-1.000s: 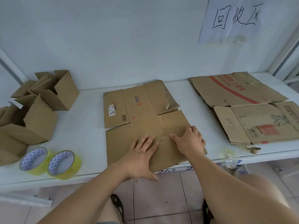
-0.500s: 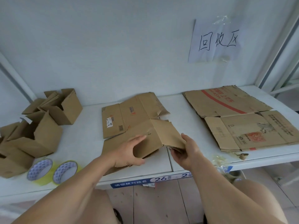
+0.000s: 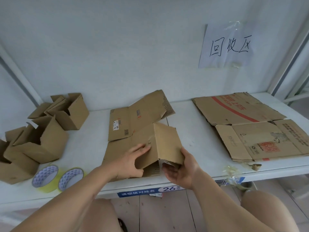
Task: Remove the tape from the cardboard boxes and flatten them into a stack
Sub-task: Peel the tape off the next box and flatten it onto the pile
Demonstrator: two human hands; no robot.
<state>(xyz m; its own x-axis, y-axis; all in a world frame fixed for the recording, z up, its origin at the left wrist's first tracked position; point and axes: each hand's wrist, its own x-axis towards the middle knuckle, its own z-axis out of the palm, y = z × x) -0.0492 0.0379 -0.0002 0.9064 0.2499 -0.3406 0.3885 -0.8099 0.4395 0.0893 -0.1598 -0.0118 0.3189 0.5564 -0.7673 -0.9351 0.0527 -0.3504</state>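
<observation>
Head view: white surface (image 3: 192, 131) against a pale wall bearing a handwritten paper sign (image 3: 225, 46). A flattened stack (image 3: 247, 129) lies at right, well apart from the opened cardboard box (image 3: 142, 128) at centre; unflattened boxes (image 3: 41, 131) stand at left, two tape rolls (image 3: 58, 178) before them. The box's near panel (image 3: 167, 144) rises as a ridge running away from the viewer. The left hand (image 3: 132, 161) holds its left face, fingers extended; the right hand (image 3: 182, 169) grips the near right edge from below. The stack lies rightward, nearer the right hand.
</observation>
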